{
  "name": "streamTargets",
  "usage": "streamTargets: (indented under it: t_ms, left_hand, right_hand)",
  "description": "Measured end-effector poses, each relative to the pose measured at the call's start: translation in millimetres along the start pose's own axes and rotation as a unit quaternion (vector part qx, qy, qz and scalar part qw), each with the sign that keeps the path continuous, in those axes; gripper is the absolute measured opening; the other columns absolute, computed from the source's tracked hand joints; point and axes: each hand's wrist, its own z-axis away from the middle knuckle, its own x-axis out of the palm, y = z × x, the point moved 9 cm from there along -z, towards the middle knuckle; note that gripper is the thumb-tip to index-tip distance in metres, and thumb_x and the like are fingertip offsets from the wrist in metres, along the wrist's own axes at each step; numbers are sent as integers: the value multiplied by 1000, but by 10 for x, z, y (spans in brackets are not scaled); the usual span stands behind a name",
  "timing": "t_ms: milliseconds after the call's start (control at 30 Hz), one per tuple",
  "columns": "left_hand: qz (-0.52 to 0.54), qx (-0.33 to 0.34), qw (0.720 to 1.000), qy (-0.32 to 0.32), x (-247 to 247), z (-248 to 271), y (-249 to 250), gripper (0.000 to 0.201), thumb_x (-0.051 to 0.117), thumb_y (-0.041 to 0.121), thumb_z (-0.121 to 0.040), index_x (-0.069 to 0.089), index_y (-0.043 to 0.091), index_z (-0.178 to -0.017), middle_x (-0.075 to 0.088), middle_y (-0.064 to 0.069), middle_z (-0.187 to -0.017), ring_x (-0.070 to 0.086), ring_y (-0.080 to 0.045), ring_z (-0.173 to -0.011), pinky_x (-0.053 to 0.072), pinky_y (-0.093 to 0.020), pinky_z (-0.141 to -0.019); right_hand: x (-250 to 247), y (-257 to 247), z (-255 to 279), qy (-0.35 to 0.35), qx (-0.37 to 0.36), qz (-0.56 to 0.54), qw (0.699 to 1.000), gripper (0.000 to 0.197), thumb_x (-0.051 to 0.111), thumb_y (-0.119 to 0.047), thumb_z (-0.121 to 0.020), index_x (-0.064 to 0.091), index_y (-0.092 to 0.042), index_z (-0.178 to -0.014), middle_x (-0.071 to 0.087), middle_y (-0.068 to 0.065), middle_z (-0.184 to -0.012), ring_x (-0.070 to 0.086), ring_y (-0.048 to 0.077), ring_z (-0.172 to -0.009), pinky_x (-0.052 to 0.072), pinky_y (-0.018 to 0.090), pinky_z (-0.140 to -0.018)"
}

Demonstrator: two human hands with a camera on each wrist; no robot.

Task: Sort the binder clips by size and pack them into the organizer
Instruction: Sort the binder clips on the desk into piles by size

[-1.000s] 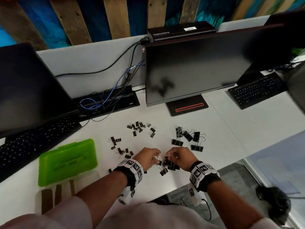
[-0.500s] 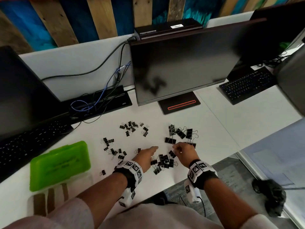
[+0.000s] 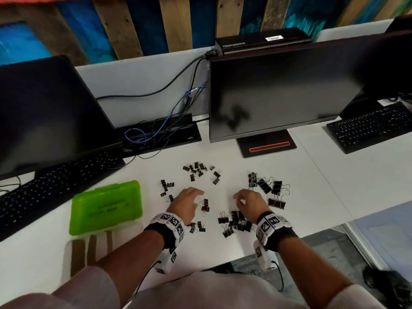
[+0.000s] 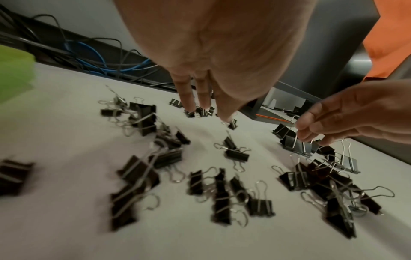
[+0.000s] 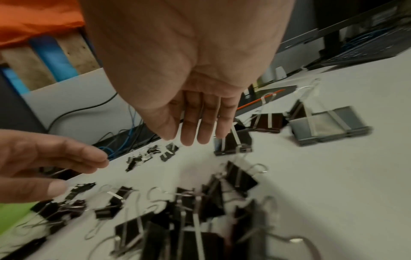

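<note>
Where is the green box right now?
In the head view the green box lies shut on the white desk, to the left of the left hand and just in front of the black keyboard.

A white desk [image 3: 323, 188] fills the middle of the head view, backed by a low white partition [image 3: 142, 85]. Behind the partition stands a wall of upright wooden slats [image 3: 174, 21], bare brown alternating with blue and teal paint. Two dark monitors [image 3: 285, 90] sit on the desk, with a black keyboard [image 3: 55, 186] at the left and another at the right. Black and blue cables [image 3: 178, 121] run down into a black tray. Grey floor [image 3: 323, 248] shows beyond the desk's near edge
</note>
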Motion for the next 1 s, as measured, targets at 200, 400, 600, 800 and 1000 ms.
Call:
streamTargets:
  t_ms: [200,400,600,800,1000]
  left_hand:
    - [-120,-3,992,-50,99,207,-121,75,73,47,-70,38,31,-134,43,12,-136,36,-14,-128,34,-35,-106]
    - [-192,93,976,-39,277,433,-28,28,57,37,-87,59,37,-114,46,9,-126,39,-15,-119,35,-34,-97]
    - [-191,62,976,-78,276,428,-227,29,53,24,-91,59,31,-119,50,6,-126,40,-17,-122,34,-31,-94]
    - [-166,75,982,-49,102,469,-262,34,55,37,-88,58,28,-121,52,6,-126,41,-15,-120,36,-32,-96]
    - [-206,211,945,-141,452,550,81,27,53,42,-90,65,33,-111,57,9,-119,46,-15,-110,36,-35,-91]
  right_hand:
    - [495,-466,-85,-106,-73,50,990,24,54,-10,-86,66,-15,-106,66,4,-110,61,18,-102,49,28,-91]
    - [765,-679,-160,-145,-96,108,979,46,55,-6,-85,49,-20,-128,50,3,-130,57,23,-110,47,34,-94]
    - [1055,-807,-211,-209,-181,206,939,48,53,-1,-86,53,-23,-129,45,6,-136,51,26,-120,45,38,-99]
    - [1090,-822,-281,-205,-170,260,928,22,53,-24,-91,66,-18,-108,54,10,-109,60,33,-97,49,36,-80]
    - [1035,-876,-320,-185,-167,252,935,37,56,-19,-88,50,-26,-124,53,6,-118,58,31,-104,51,40,-83]
